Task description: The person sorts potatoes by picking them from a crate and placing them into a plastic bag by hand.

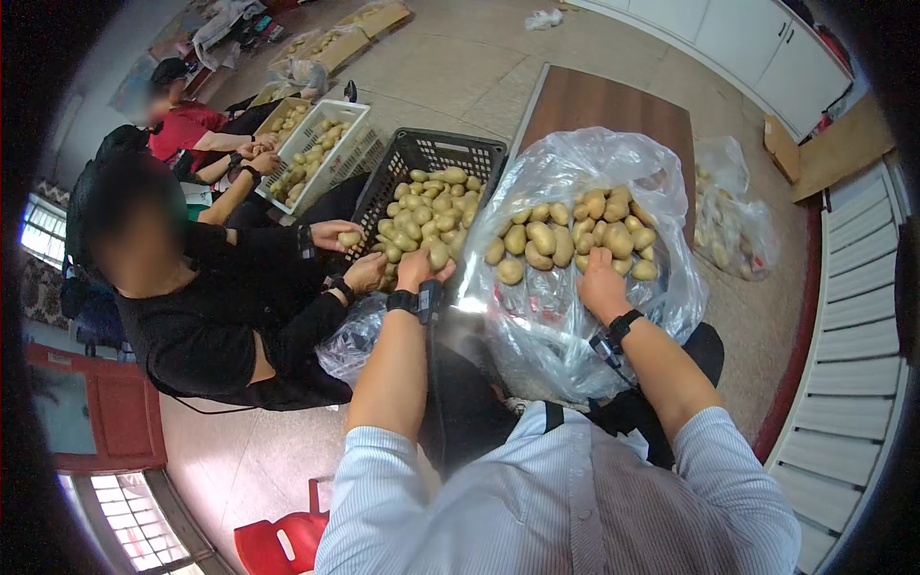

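Note:
My left hand (418, 272) is closed around a potato (439, 254) at the near end of the black plastic crate (450, 141), which holds a heap of potatoes (422, 213). My right hand (603, 287) reaches into a large clear plastic bag (537, 350), its fingers stretched out against the near edge of a potato pile (540, 238). Its fingertips are partly lost among the potatoes, and no potato shows clearly in its grasp. Each wrist wears a dark strap with a small device.
A brown board (613, 101) lies under the bag. At my left, a person in black (230, 311) has both hands over the crate, one holding a potato. Beyond are a white crate (350, 115) and more people. A filled clear bag (733, 216) stands right; a red stool (283, 541) is behind left.

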The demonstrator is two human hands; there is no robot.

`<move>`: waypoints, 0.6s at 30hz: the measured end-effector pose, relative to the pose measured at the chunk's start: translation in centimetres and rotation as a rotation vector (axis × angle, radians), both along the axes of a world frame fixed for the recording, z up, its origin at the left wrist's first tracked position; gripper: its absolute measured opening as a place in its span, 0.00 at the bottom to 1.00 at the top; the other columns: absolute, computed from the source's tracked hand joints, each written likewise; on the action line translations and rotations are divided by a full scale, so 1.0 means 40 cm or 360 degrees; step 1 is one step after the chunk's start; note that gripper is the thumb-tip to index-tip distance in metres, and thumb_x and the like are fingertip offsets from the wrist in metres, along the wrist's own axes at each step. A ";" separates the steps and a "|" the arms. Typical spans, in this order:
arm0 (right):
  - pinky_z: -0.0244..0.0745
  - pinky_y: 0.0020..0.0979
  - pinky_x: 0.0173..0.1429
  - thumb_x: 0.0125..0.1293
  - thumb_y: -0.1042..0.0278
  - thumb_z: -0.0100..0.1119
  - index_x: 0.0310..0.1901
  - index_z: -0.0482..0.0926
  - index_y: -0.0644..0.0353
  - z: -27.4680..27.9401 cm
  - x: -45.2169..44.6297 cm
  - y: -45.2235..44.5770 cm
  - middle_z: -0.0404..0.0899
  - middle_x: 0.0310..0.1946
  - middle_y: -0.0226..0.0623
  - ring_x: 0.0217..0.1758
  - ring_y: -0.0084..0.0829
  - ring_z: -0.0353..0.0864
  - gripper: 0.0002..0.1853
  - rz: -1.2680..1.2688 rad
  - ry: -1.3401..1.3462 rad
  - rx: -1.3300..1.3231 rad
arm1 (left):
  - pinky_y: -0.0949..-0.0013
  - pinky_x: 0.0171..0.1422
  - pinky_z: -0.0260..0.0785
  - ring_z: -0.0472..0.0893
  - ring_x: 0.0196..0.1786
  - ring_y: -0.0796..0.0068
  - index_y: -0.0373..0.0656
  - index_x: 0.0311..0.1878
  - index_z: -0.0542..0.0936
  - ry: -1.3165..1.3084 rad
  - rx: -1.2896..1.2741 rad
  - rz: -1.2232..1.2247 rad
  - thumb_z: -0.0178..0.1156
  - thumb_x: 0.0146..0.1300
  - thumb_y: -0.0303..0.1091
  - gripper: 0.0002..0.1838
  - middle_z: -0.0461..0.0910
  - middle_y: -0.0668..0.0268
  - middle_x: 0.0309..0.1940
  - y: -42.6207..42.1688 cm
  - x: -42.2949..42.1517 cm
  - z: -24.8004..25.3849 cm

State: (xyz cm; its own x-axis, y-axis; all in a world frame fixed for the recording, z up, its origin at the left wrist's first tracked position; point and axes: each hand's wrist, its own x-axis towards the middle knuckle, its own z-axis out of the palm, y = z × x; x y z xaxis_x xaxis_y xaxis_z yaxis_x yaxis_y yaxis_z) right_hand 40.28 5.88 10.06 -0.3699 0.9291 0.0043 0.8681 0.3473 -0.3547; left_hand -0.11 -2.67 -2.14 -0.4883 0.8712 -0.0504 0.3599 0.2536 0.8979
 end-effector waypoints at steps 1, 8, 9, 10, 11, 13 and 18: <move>0.78 0.49 0.41 0.56 0.68 0.58 0.54 0.64 0.63 -0.027 0.010 0.002 0.66 0.54 0.50 0.41 0.53 0.81 0.24 0.0039 -0.0054 0.0025 | 0.58 0.44 0.76 0.80 0.46 0.53 0.36 0.44 0.79 0.0250 0.0032 -0.0045 0.61 0.60 0.42 0.18 0.80 0.50 0.44 0.003 -0.025 -0.050; 0.78 0.45 0.41 0.56 0.66 0.63 0.52 0.67 0.59 -0.021 0.029 -0.056 0.70 0.48 0.48 0.40 0.50 0.81 0.24 0.0161 -0.0253 0.0046 | 0.59 0.46 0.76 0.81 0.46 0.54 0.37 0.43 0.80 0.0989 -0.0726 -0.0132 0.66 0.54 0.42 0.19 0.81 0.51 0.43 -0.026 0.015 0.122; 0.78 0.45 0.41 0.56 0.66 0.63 0.52 0.67 0.59 -0.022 0.031 -0.061 0.70 0.48 0.48 0.40 0.50 0.81 0.24 0.0161 -0.0253 0.0047 | 0.59 0.47 0.76 0.81 0.46 0.55 0.37 0.43 0.80 0.1035 -0.0747 -0.0140 0.66 0.54 0.41 0.19 0.81 0.51 0.44 -0.029 0.019 0.138; 0.78 0.45 0.41 0.56 0.65 0.64 0.52 0.67 0.59 -0.024 0.034 -0.066 0.70 0.48 0.48 0.41 0.50 0.80 0.24 0.0171 -0.0240 0.0051 | 0.59 0.47 0.77 0.81 0.47 0.56 0.37 0.44 0.80 0.1066 -0.0764 -0.0138 0.66 0.54 0.40 0.19 0.81 0.52 0.45 -0.030 0.023 0.154; 0.78 0.44 0.42 0.56 0.65 0.64 0.53 0.67 0.58 -0.025 0.038 -0.070 0.70 0.48 0.48 0.42 0.49 0.80 0.24 0.0179 -0.0228 0.0055 | 0.59 0.48 0.77 0.81 0.48 0.57 0.37 0.44 0.80 0.1063 -0.0769 -0.0124 0.66 0.54 0.39 0.19 0.81 0.52 0.46 -0.034 0.027 0.170; 0.78 0.45 0.42 0.56 0.65 0.64 0.54 0.66 0.58 -0.044 0.044 -0.073 0.70 0.49 0.47 0.43 0.49 0.80 0.25 0.0182 -0.0218 0.0043 | 0.61 0.50 0.75 0.81 0.48 0.57 0.38 0.41 0.82 0.1012 -0.0758 -0.0015 0.69 0.50 0.41 0.19 0.83 0.53 0.43 -0.032 0.034 0.180; 0.78 0.45 0.44 0.56 0.64 0.64 0.55 0.66 0.57 -0.049 0.047 -0.086 0.70 0.51 0.45 0.45 0.50 0.79 0.26 0.0152 -0.0254 0.0041 | 0.57 0.47 0.75 0.82 0.43 0.49 0.38 0.39 0.82 0.1226 -0.0763 0.0000 0.66 0.49 0.54 0.26 0.83 0.49 0.39 -0.039 -0.006 0.119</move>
State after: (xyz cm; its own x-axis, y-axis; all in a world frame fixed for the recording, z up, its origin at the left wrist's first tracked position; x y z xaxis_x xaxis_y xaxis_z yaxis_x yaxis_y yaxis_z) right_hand 42.17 2.46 8.10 -0.4542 0.8901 -0.0381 0.8754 0.4379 -0.2047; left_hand -0.36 -4.25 2.60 -0.5367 0.8411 -0.0669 0.8173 0.5380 0.2065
